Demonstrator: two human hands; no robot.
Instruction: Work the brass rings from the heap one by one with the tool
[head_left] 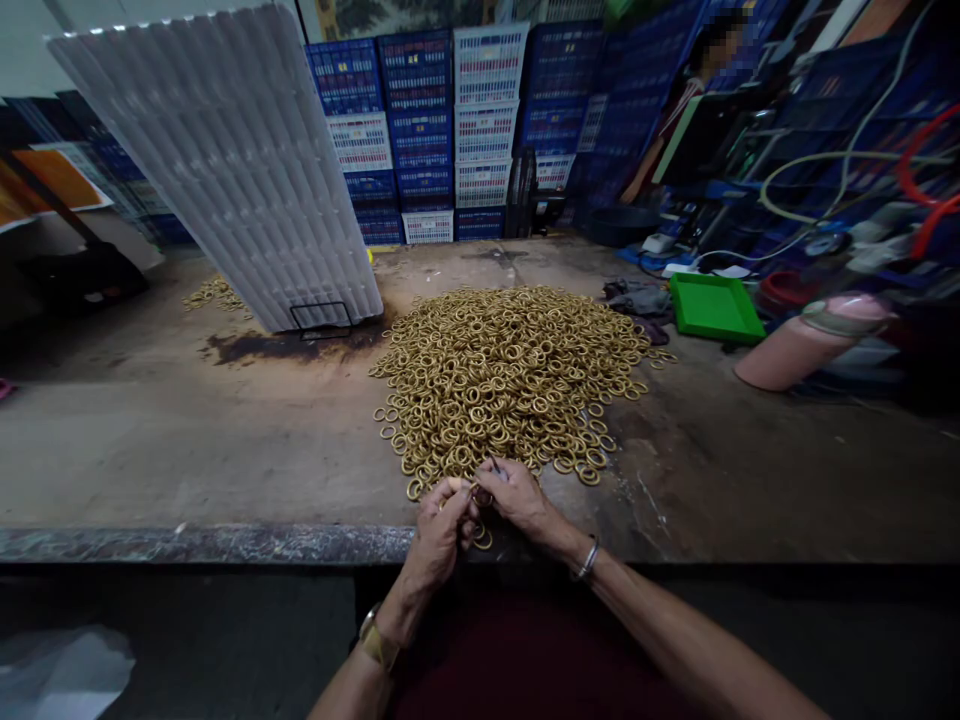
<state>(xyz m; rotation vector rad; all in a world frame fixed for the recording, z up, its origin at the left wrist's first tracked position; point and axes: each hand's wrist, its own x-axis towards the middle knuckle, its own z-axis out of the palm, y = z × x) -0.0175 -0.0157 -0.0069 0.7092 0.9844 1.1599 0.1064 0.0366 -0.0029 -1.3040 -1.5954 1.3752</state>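
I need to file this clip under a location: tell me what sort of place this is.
Probably a small factory or workshop. A large heap of brass-coloured rings lies on a stained workbench, stacked plastic crates line the back wall, and both hands work at rings at the heap's near edge.

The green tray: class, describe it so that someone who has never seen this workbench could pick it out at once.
Start at the big heap of brass rings in the middle of the workbench. Look past the heap's far right edge, beyond a crumpled dark cloth, to the green tray. It is flat, rectangular and shallow, and its bright green stands out from the blue and white crates stacked behind.
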